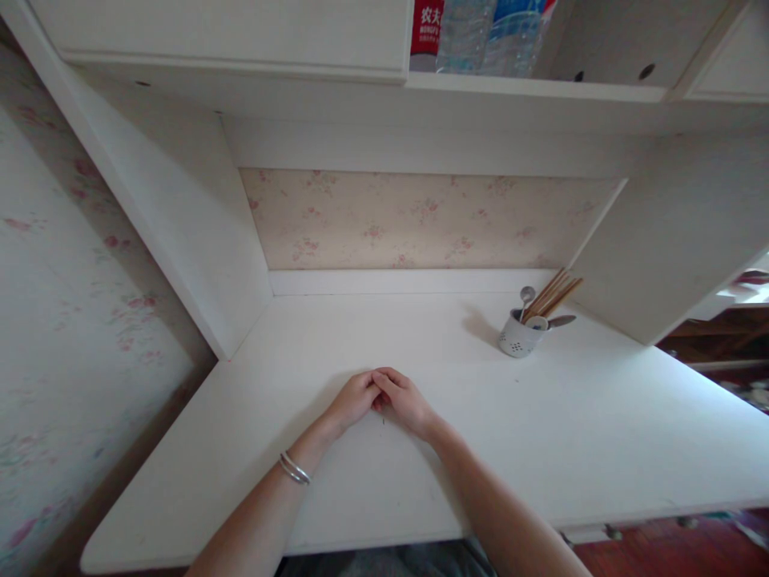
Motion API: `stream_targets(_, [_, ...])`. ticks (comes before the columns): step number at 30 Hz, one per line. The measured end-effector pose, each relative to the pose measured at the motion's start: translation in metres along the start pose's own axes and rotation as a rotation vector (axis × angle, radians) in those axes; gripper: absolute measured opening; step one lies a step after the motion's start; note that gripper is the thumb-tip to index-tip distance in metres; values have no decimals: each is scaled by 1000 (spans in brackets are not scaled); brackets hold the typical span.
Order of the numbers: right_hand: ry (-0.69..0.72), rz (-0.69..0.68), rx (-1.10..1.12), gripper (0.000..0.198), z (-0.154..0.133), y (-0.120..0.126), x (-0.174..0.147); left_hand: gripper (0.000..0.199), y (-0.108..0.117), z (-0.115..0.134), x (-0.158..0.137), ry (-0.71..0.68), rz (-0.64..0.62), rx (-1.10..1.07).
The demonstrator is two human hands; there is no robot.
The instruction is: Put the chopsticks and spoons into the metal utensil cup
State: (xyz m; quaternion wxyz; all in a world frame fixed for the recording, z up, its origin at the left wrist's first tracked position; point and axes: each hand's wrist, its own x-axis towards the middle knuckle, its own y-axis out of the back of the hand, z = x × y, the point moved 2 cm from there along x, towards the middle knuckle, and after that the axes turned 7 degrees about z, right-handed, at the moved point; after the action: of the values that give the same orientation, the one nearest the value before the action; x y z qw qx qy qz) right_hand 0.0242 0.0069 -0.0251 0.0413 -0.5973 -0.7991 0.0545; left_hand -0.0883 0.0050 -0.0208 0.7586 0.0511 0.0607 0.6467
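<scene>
My left hand [353,398] and my right hand [406,401] rest together on the white desk [336,497], clasped with their fingers curled around each other. Both are closed, and no object shows in either one. The inner fingers and palms are partly hidden. Two silver bangles [294,468] circle my left wrist. Farther back on the right stands a white utensil holder [517,340] with a pattern of small holes, apart from both hands. Wooden chopsticks [553,293], a small metal ladle [527,295] and other utensils lean out of it.
Above the desk hangs a white cabinet [240,40] with an open compartment holding clear plastic bottles [465,36] and a red-labelled one [426,32]. White side panels [174,200] bound the desk on both sides. Floral wallpaper [384,216] covers the back wall.
</scene>
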Motion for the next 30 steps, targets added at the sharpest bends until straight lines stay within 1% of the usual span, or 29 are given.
stream_targets(5, [10, -5, -1, 33, -1, 0, 0, 26, -1, 1, -1, 10, 2, -25])
stream_targets(10, [-24, -34, 111, 32, -4, -1, 0, 25, -1, 1, -1, 25, 0, -31])
stream_targets(14, [-48, -41, 180, 30, -8, -3, -2, 28, -1, 5, -2, 22, -6, -31])
stream_targets(19, [-57, -38, 172, 32, -7, -2, -1, 31, -2, 9, -3, 33, -20, -23])
stream_targets(26, [-61, -33, 183, 31, -4, 0, 0, 28, -2, 4, -2, 44, -5, -31])
stream_targets(30, [-51, -45, 194, 32, -5, -1, -1, 29, -2, 6, -2, 41, -14, -36])
